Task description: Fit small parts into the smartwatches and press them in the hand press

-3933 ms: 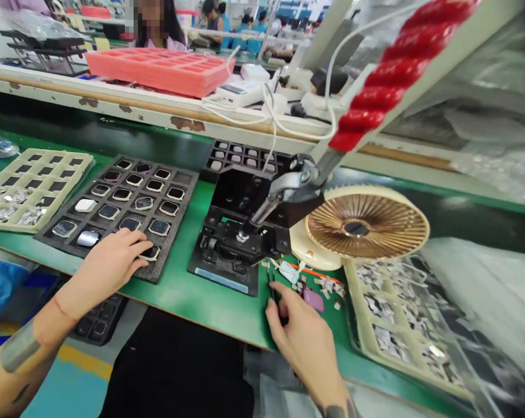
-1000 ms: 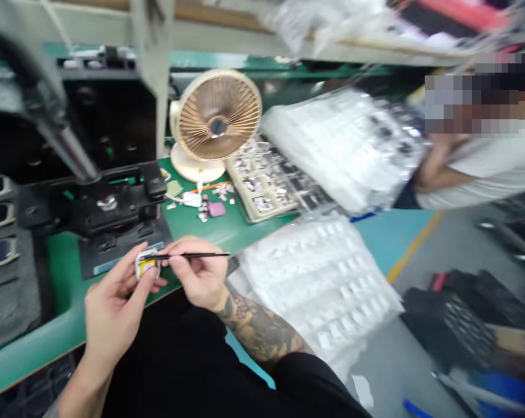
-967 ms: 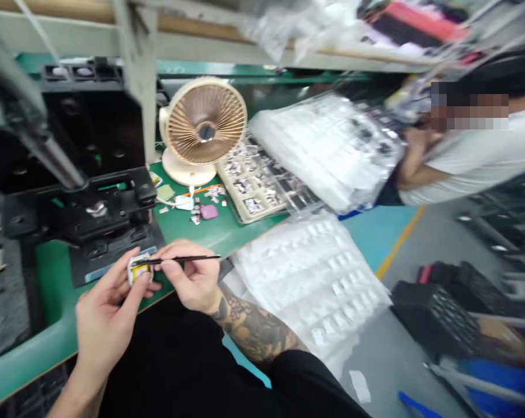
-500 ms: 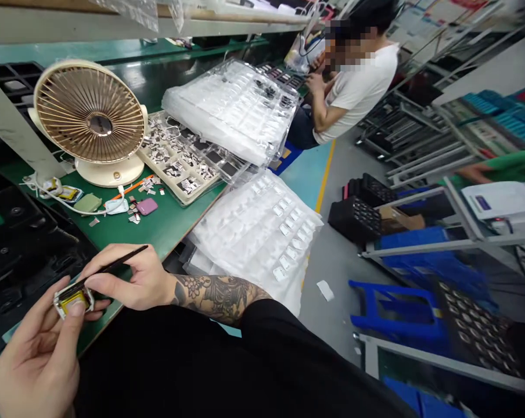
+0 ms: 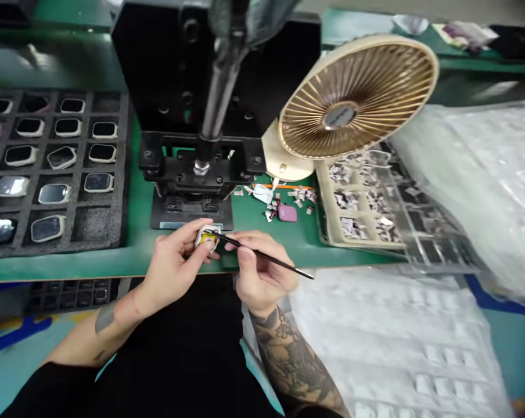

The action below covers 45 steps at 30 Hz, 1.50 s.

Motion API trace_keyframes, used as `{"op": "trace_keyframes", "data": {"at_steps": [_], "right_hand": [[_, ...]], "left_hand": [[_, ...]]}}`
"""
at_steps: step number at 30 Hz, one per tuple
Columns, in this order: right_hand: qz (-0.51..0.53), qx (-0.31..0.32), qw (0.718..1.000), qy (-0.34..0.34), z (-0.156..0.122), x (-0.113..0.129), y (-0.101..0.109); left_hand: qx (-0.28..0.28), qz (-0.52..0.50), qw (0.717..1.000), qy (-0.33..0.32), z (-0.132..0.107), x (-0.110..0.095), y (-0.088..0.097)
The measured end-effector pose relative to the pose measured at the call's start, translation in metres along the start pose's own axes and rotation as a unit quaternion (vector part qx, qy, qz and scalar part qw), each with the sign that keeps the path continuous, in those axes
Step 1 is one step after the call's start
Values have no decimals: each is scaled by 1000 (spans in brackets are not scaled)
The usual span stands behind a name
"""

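Between the thumb and fingers of my left hand (image 5: 175, 261) is a small white watch case (image 5: 200, 237), its open side showing a yellow block inside. My right hand (image 5: 262, 267) is closed in a pen-like grip around thin black tweezers (image 5: 273, 259). Their tip reaches the inside of the case; whether it pinches anything there is too small to tell. Both hands are at the bench's front edge, just in front of a black press (image 5: 197, 191) with a metal shaft.
Left of the press lies a dark foam tray (image 5: 97, 223) of smartwatches. On the right stand a cream fan (image 5: 338, 116), a purple case (image 5: 287, 213) and a sectioned box (image 5: 326, 229) of small parts. Clear plastic trays (image 5: 497, 174) overhang the green bench (image 5: 166, 266).
The view has swung left, bringing the press and watch tray into sight and leaving the co-worker out. My hands still hold the case and tweezers; the tweezers now point leftward into the case.
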State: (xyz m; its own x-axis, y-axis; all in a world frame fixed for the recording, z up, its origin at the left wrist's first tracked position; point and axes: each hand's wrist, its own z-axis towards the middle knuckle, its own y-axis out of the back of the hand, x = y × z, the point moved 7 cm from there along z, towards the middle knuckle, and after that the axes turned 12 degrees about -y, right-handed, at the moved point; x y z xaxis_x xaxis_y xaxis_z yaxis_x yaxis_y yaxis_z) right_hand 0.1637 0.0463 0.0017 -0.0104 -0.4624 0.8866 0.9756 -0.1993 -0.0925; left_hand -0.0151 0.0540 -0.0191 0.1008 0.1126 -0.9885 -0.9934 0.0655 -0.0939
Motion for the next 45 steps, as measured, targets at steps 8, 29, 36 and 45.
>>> {"op": "trace_keyframes", "data": {"at_steps": [8,29,36,45], "right_hand": [[-60,-26,998,4,-4,2,-3],[44,-44,989,-137,12,-19,7],[37,-17,985,-166,15,-23,4],[131,83,964,-217,4,-15,-4]], "left_hand": [[6,-15,1000,1,-3,0,1],[-65,-112,992,3,0,-3,6],[-63,-113,992,6,-2,-2,7],[-100,-213,968,89,7,1,22]]}}
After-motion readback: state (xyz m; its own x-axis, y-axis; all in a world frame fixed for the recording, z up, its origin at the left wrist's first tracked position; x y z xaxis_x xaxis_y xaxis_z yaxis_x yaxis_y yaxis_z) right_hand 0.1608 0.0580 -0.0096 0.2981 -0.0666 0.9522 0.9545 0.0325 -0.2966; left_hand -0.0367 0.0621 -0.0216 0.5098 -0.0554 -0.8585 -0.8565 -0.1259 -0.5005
